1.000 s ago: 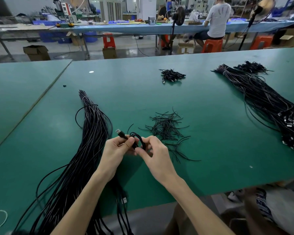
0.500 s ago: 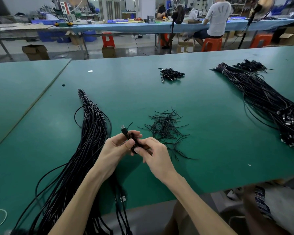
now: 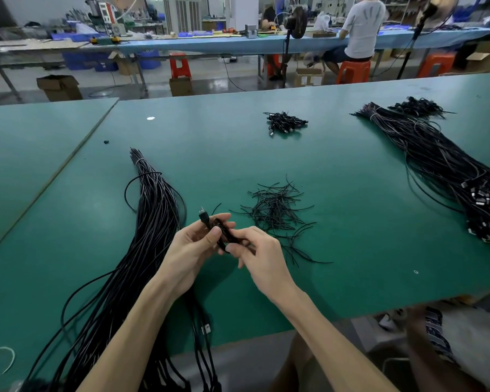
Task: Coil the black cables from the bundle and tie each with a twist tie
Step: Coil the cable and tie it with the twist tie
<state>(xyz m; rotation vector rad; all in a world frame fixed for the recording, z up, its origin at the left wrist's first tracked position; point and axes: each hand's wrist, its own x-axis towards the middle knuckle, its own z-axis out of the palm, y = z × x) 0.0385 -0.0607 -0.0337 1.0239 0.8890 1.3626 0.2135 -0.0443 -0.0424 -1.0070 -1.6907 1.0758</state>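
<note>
Pinching a coiled cable [image 3: 222,234] above the green table [image 3: 351,250], both hands are curled on it: the left hand [image 3: 193,247] at the plug end, thumb pressed on top, the right hand [image 3: 262,256] at the other end. The cable bundle [image 3: 153,222] is laid just left; twist ties [image 3: 277,210] are scattered beyond the right hand.

Coiled black cable [image 3: 220,233] pinched upright, long bundle [image 3: 153,210] lying left, twist ties [image 3: 277,207] scattered right

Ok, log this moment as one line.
left hand: grips coiled cable | right hand: pinches it | twist ties: piled beyond hands
</note>
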